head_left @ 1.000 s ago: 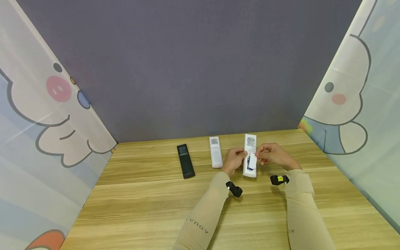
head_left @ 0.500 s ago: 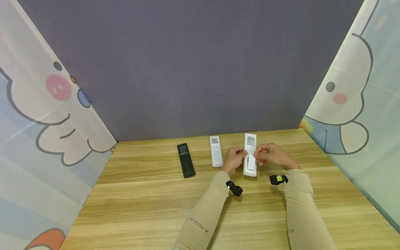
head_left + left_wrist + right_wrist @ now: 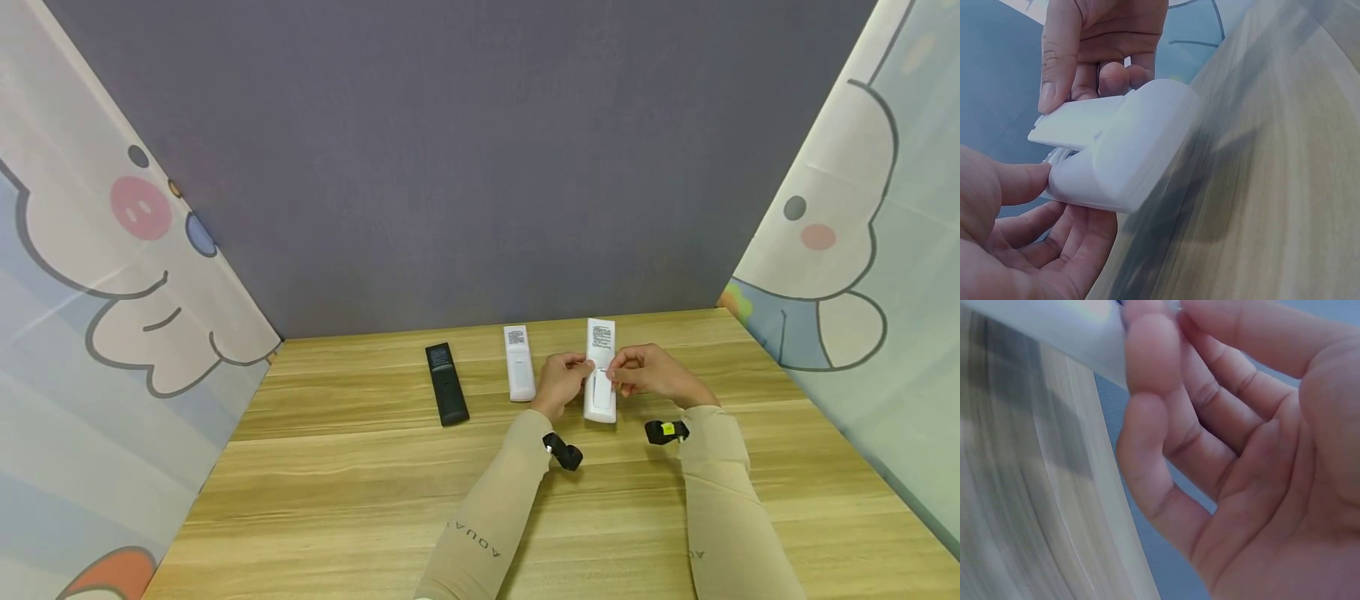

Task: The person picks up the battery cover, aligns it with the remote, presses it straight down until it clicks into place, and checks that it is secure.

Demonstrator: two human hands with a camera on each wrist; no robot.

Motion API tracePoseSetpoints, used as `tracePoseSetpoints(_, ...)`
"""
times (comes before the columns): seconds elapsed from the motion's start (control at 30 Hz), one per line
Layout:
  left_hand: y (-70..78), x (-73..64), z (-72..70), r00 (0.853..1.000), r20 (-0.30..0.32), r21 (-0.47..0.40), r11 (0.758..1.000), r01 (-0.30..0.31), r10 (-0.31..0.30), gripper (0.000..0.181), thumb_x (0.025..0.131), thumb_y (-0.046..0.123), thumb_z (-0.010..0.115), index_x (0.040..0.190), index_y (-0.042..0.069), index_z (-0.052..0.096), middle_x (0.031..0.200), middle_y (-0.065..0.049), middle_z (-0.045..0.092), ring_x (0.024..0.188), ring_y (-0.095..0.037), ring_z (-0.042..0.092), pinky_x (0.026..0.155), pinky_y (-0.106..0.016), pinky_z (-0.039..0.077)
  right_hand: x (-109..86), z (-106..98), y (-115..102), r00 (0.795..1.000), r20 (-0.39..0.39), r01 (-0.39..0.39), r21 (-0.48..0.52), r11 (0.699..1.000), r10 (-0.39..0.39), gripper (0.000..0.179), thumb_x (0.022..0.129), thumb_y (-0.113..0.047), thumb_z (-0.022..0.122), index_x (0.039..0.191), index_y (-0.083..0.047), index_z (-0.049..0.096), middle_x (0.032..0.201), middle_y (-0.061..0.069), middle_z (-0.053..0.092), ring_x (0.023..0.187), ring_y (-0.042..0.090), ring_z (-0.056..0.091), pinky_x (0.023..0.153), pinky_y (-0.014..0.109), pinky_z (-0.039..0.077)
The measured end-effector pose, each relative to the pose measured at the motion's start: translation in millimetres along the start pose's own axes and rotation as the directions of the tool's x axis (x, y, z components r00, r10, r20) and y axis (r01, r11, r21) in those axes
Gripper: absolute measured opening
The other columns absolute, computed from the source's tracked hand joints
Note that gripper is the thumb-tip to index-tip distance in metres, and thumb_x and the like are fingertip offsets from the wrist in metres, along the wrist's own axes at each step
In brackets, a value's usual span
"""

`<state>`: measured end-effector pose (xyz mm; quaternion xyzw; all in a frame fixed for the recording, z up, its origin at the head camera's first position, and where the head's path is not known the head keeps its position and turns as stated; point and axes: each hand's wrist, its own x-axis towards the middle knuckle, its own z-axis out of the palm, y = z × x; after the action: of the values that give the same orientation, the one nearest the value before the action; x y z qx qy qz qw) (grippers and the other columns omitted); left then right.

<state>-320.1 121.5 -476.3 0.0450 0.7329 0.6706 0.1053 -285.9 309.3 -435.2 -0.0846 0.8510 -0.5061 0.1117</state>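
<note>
My left hand (image 3: pixel 558 385) grips a white remote control (image 3: pixel 600 333) by its left side, back face up, thumb on top and fingers beneath in the left wrist view. My right hand (image 3: pixel 656 373) pinches a white battery cover (image 3: pixel 1075 122) at its upper end. In the left wrist view the cover's lower end meets the remote's body (image 3: pixel 1147 150), while its upper end is tilted up, leaving a wedge-shaped gap over the battery compartment. The batteries are mostly hidden beneath it. A pale edge of the remote (image 3: pixel 1072 334) shows beside my right fingers in the right wrist view.
On the wooden table (image 3: pixel 337 500), a second white remote (image 3: pixel 519 367) lies to the left of my left hand, back up. Further left lies a black remote (image 3: pixel 447 387). A grey panel (image 3: pixel 480 167) stands behind the table, with cartoon-printed curtains (image 3: pixel 825 208) at the sides.
The battery cover has moved leftward over the remote's compartment, hiding the blue batteries seen a second ago. My right hand has shifted slightly left with it; my left hand stays in place.
</note>
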Motion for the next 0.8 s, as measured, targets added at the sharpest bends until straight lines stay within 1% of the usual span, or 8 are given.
tracePoseSetpoints(0.17,0.3,0.1,-0.1,1.000,0.003,-0.001,1.000,-0.002,0.002,0.023,0.099,0.018,0.069,0.117,0.006,0.075,0.092,-0.001,0.069,0.078,-0.011,0.061,0.067,-0.026,0.052,-1.4,0.3,-1.7,1.000,-0.018,-0.002,-0.020,1.000,0.002,0.024,0.099,-0.017,0.069,0.104,0.006,0.066,0.086,0.011,0.068,0.070,0.018,0.063,0.067,0.037,0.058)
tracePoseSetpoints(0.3,0.5,0.2,-0.2,1.000,0.003,-0.005,1.000,-0.003,0.003,0.023,0.099,0.018,0.069,0.117,0.006,0.075,0.092,-0.001,0.069,0.079,-0.012,0.061,0.067,-0.025,0.051,-1.2,0.7,-2.3,1.000,-0.025,-0.005,-0.039,0.999,0.004,0.023,0.098,-0.016,0.069,0.103,0.006,0.067,0.085,0.012,0.067,0.069,0.017,0.062,0.067,0.036,0.057)
tracePoseSetpoints(0.53,1.6,-0.3,0.0,1.000,0.005,-0.012,1.000,-0.005,0.005,0.022,0.099,0.018,0.069,0.116,0.006,0.075,0.092,-0.001,0.069,0.078,-0.011,0.060,0.069,-0.028,0.053,2.6,0.8,1.1,1.000,-0.027,-0.015,-0.058,0.998,0.013,0.022,0.098,-0.016,0.069,0.102,0.005,0.067,0.081,0.009,0.067,0.069,0.017,0.061,0.067,0.036,0.058)
tracePoseSetpoints(0.8,0.7,-0.1,0.3,1.000,0.007,-0.012,1.000,-0.015,0.015,0.023,0.099,0.018,0.069,0.118,0.006,0.074,0.093,-0.001,0.069,0.076,-0.009,0.058,0.063,-0.021,0.047,4.5,1.9,3.5,0.999,-0.049,-0.025,-0.094,0.995,0.020,0.020,0.098,-0.017,0.069,0.098,0.003,0.067,0.077,0.005,0.065,0.067,0.015,0.059,0.066,0.035,0.056)
